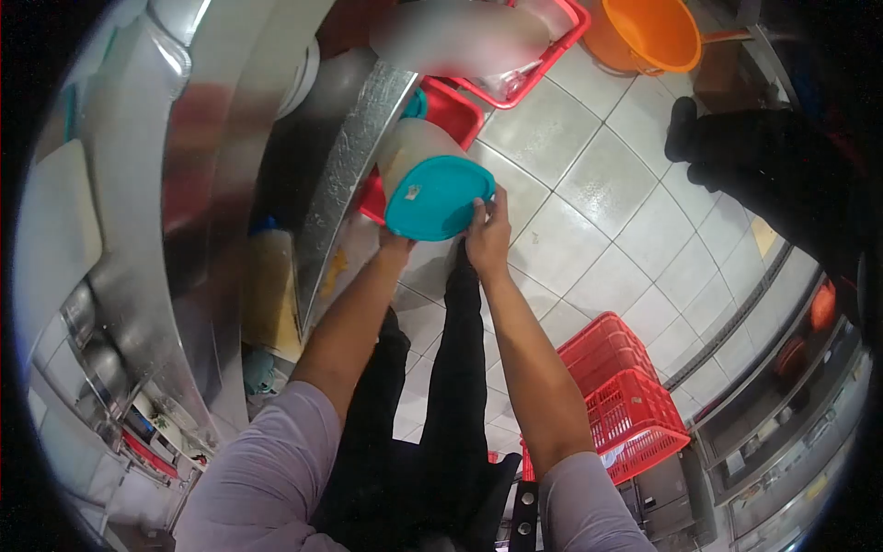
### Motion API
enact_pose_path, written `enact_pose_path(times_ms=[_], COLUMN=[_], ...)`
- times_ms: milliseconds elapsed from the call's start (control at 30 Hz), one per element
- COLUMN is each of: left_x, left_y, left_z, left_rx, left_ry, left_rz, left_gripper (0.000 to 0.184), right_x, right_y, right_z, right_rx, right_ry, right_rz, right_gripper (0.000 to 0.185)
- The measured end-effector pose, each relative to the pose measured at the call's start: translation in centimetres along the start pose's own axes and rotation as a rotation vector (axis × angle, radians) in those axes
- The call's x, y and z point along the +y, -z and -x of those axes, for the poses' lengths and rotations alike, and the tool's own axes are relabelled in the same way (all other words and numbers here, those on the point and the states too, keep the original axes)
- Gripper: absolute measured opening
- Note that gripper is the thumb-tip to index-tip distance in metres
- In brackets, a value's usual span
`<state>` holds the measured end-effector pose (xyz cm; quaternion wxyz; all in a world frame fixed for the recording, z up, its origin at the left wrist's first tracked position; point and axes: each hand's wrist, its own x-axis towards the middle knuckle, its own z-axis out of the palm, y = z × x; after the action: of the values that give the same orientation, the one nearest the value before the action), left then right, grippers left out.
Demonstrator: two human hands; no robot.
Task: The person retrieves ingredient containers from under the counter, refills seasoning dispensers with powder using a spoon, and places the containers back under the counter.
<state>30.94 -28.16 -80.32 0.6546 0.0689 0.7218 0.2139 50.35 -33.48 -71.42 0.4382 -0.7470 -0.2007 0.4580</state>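
A pale plastic container (419,145) with a teal lid (446,198) is held tilted between my two hands, its lid facing me. My left hand (395,241) grips it at the lid's lower left edge, with most of the fingers hidden beneath. On the right side, my right hand (490,235) is closed on the lid's rim, thumb on top of the lid and the other fingers along the edge. A small light label (412,193) sits on the lid. Behind the container is a red crate (460,112), partly covered by it.
A metal counter edge (354,152) runs along my left. Another red basket (501,99) and an orange tub (648,37) stand on the tiled floor (598,184) ahead. Red crates (625,405) lie to my lower right. A person in dark clothing (763,156) is at the right.
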Motion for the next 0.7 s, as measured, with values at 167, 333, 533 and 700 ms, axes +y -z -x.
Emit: enact_pose_path(times_ms=[167,333,533,700], left_x=[-1.4,-1.7,-5.4,-7.8], left_y=[0.4,0.8,4.0,4.2], left_z=[0.6,1.9,0.6,1.4], left_rx=[-0.149,-0.619,-0.668,-0.206], left_ry=[0.035,0.013,-0.015,0.161], left_rz=[0.045,0.443,0.344,0.211], left_gripper=[0.065,0.061,0.052,0.035], right_x=[-1.7,-4.1,-2.5,-5.2], right_y=[1.0,4.3,1.8,-2.2], right_z=[-0.7,0.7,1.4,-0.4], right_rx=[-0.003,-0.232,-0.234,-0.102], right_ry=[0.014,0.108,-0.057,-0.141], right_rz=[-0.040,0.112,0.270,0.571], right_gripper=[0.033,0.036,0.036,0.036])
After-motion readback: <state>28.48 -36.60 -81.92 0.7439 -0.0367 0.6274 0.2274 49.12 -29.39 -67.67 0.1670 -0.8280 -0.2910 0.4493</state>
